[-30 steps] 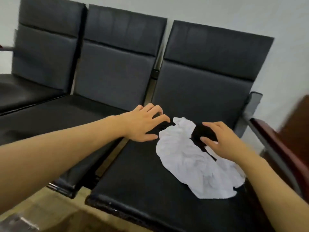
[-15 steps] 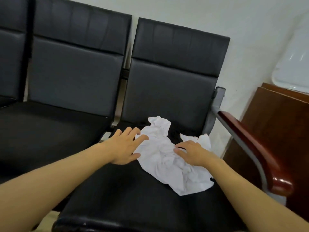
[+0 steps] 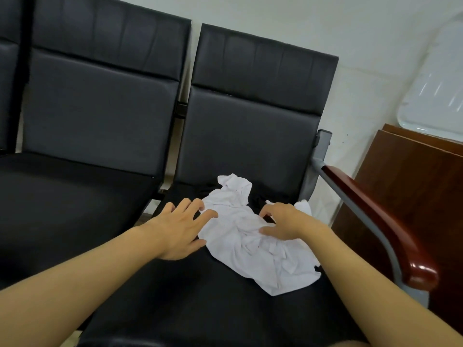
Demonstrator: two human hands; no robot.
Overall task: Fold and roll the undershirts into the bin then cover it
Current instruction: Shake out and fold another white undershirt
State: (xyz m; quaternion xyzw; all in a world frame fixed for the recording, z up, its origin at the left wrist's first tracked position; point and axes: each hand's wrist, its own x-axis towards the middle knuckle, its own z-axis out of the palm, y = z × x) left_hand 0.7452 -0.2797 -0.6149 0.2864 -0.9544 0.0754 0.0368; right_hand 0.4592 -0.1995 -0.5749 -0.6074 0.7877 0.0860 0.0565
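Note:
A crumpled white undershirt (image 3: 255,249) lies on the right-hand black seat (image 3: 200,296). A dark garment (image 3: 258,199) shows behind it near the backrest, hard to make out against the seat. My left hand (image 3: 180,231) lies spread at the shirt's left edge, fingertips touching the cloth. My right hand (image 3: 285,222) rests on the shirt's upper right part with fingers bent, thumb pressing the fabric. Neither hand clearly grips the cloth. No bin is in view.
Black padded chairs stand in a row against a white wall, another seat (image 3: 62,209) to the left. A metal armrest with a red-brown wooden top (image 3: 375,216) bounds the right seat. Beyond it stands a brown wooden cabinet (image 3: 411,196) with a clear plastic lid (image 3: 436,96) leaning above it.
The view swung right, bringing the armrest, cabinet and lid into sight. Both hands came down from above the shirt onto it, the right one settling on its upper right part.

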